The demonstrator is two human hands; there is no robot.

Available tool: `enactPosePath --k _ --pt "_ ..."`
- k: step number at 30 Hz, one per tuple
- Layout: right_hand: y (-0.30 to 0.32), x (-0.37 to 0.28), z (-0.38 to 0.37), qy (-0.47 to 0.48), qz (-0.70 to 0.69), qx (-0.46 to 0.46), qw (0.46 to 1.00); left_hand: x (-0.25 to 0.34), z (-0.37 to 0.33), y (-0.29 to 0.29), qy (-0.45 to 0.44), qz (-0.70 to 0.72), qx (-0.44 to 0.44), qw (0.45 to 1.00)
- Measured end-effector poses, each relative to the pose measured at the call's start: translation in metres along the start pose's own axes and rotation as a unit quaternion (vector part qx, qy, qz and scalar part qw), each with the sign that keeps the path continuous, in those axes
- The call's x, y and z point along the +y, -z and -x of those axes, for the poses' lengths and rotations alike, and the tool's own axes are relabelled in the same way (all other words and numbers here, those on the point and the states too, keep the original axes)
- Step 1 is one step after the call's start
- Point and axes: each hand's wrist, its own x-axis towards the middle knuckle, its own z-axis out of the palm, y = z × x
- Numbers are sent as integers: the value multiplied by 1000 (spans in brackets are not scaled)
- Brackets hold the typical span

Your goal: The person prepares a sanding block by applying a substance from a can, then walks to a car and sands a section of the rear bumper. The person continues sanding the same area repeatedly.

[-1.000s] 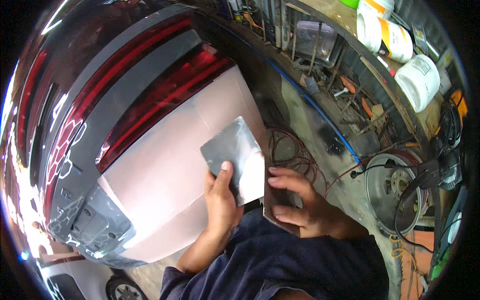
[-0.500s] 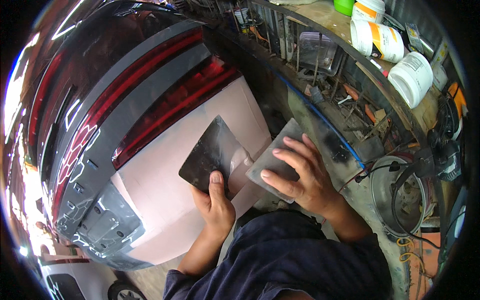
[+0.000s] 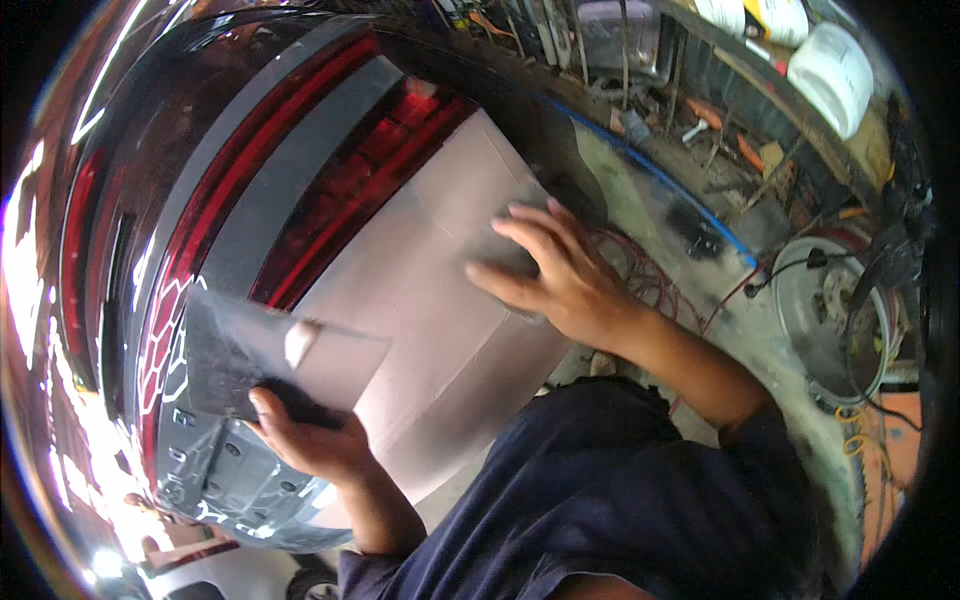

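Observation:
My left hand [image 3: 310,440] grips a thin dark square plate [image 3: 225,350] by its near edge, thumb on top. A pale dab of paste [image 3: 300,340] sits on the plate, which is held over the car's rear. My right hand [image 3: 580,290] reaches over the pinkish-beige rear corner panel [image 3: 400,270], fingers bent over a flat grey spreader [image 3: 505,255]. The spreader is smeared by motion and partly covered by the fingers. It appears to lie against the panel near its right edge. Red tail lights [image 3: 370,170] border the panel's upper left.
To the right stands a round metal tub [image 3: 830,310] with cables near it. A blue hose [image 3: 660,175] and a coiled red hose [image 3: 640,270] lie on the floor. White tubs [image 3: 830,75] stand on a bench at the upper right, with scrap beneath.
My hands have moved apart. The left carried the plate with its paste down and left; the right took the spreader up and left onto the panel. The view has shifted.

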Motion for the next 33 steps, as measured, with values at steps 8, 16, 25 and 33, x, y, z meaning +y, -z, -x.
enactPosePath --k 8,16,25,33 --pt "-45 17 -46 47 59 56 996 4 -24 69 75 43 -59 995" --pt "-60 14 -53 40 66 63 995 6 -20 75 70 29 3 997" --pt "-63 12 -58 41 69 50 995 8 -14 77 77 29 27 996" --pt "-66 15 -65 55 67 60 994 7 -11 82 83 24 20 996"
